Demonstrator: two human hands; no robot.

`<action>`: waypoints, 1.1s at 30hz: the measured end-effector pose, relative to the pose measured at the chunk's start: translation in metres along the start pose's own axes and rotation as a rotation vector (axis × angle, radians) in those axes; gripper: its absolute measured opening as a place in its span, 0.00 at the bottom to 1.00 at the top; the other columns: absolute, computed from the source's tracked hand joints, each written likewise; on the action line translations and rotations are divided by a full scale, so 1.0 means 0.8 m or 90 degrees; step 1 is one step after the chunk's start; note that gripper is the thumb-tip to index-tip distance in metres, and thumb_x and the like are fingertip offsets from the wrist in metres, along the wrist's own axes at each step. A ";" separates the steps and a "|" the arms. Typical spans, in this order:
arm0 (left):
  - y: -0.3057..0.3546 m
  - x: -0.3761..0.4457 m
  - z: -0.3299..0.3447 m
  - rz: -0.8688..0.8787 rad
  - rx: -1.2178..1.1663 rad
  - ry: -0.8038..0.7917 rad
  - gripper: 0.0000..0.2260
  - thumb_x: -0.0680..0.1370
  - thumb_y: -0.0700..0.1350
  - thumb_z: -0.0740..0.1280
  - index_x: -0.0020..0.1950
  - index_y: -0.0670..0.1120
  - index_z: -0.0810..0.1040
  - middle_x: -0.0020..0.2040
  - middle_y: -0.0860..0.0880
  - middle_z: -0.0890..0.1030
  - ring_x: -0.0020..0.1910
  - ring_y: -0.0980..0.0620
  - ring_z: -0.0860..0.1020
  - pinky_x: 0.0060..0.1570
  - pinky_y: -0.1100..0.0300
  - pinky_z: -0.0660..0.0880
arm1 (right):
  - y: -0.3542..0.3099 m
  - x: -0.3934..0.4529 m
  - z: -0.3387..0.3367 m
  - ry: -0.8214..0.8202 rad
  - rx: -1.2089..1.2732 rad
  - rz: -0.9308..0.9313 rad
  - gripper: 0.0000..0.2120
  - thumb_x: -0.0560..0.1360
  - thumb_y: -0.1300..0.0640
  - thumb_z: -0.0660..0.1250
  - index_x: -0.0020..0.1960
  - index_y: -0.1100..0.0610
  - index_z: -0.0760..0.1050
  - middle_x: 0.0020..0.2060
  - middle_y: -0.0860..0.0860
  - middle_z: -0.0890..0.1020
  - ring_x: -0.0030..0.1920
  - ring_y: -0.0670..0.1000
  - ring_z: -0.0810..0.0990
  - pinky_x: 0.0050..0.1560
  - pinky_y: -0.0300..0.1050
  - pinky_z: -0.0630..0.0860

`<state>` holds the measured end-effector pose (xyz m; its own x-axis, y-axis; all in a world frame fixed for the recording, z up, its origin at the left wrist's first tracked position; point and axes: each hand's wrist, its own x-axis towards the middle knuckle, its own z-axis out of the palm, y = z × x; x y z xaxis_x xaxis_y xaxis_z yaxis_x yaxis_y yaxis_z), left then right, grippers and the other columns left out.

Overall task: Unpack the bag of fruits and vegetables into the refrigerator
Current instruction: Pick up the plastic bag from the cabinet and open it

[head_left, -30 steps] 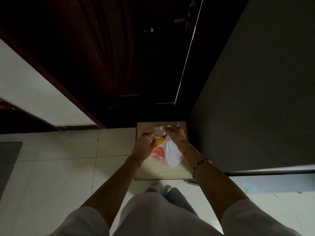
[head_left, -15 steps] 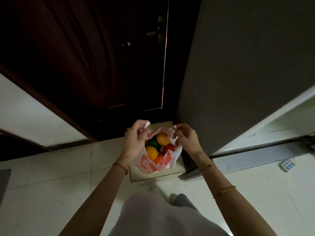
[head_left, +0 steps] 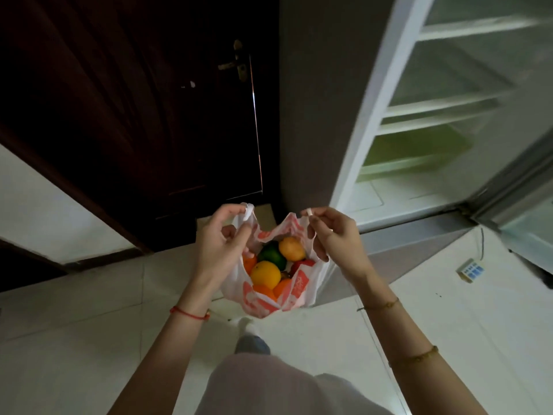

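A white plastic bag [head_left: 294, 295] with red print hangs in front of me, its mouth pulled apart. My left hand [head_left: 220, 250] pinches the left handle and my right hand [head_left: 335, 238] pinches the right handle. Inside lie a yellow-orange fruit [head_left: 265, 274], a second orange fruit [head_left: 291, 249], a green fruit [head_left: 271, 255] and something red [head_left: 300, 265]. The refrigerator [head_left: 449, 124] stands open at the upper right, with white shelves and a pale green drawer [head_left: 416, 148] showing.
A dark wooden door [head_left: 149, 115] with a brass handle fills the upper left. A small wooden board [head_left: 264, 214] lies on the pale tiled floor behind the bag. A power strip [head_left: 471, 269] lies on the floor at the right, near the refrigerator door [head_left: 526, 223].
The bag has been lifted off the board and its mouth pulled wide. The view has swung right, and the open refrigerator interior has come into sight.
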<state>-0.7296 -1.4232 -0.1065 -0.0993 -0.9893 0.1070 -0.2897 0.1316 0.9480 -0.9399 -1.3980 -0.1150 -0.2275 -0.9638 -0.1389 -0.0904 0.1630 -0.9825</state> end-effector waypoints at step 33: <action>0.241 0.005 0.265 0.216 -0.109 -0.010 0.10 0.79 0.41 0.67 0.59 0.44 0.74 0.47 0.57 0.82 0.29 0.51 0.81 0.31 0.52 0.82 | -0.135 -0.002 -0.321 0.142 0.011 -0.244 0.11 0.82 0.61 0.60 0.58 0.66 0.76 0.31 0.52 0.77 0.20 0.49 0.67 0.20 0.41 0.62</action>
<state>-0.9877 -1.3884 0.0132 -0.1774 -0.8898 0.4205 -0.0753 0.4383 0.8957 -1.1788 -1.3601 0.0231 -0.3852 -0.8844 0.2636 -0.1926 -0.2023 -0.9602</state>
